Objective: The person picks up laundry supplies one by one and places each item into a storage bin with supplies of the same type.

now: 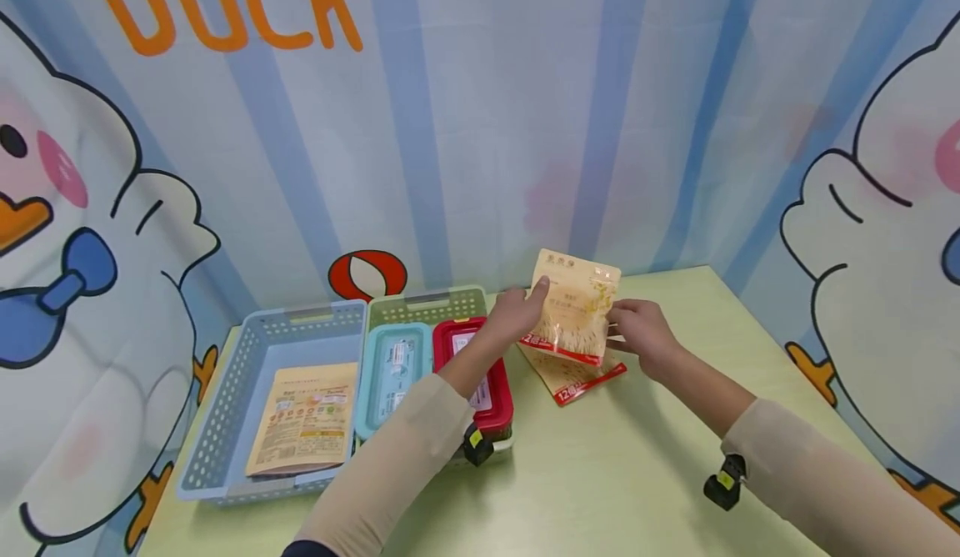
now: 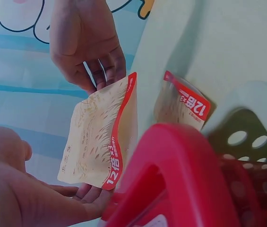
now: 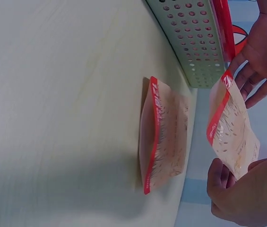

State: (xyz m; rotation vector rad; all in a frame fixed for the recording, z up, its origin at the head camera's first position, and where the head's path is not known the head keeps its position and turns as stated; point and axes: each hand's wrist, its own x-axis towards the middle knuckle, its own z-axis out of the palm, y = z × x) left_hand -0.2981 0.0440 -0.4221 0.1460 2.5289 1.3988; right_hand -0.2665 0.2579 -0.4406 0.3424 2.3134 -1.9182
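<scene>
So I've got this beige packet [image 1: 573, 307] up between both hands, just right of centre in the frame, and a few things could go sideways. My left hand [image 1: 513, 315] grips one side, thumb on the front, fingers behind. My right hand [image 1: 645, 336] looks like it's pinching the opposite edge, though I can't tell how firmly.

Biggest worry for me is slippage. The front looks shiny, and I'm only holding the edges, so if one side lets go the whole thing probably swings down off the other thumb. Squeeze harder and I'd guess it creases instead.

Right below it, on the surface [image 1: 577, 482], lies a second packet [image 3: 171, 137]. If I dip too low, the red bottom edge of mine could catch it and shove it along.

Then there's my left forearm, which crosses in front of the red box [image 1: 495, 394] in the green basket [image 3: 194, 45], lower middle of the frame. The black gadget [image 1: 477, 444] on that wrist is right by it too. One careless pull back and I could knock that box, maybe even nudge the teal box [image 1: 395, 373] beside it.
</scene>
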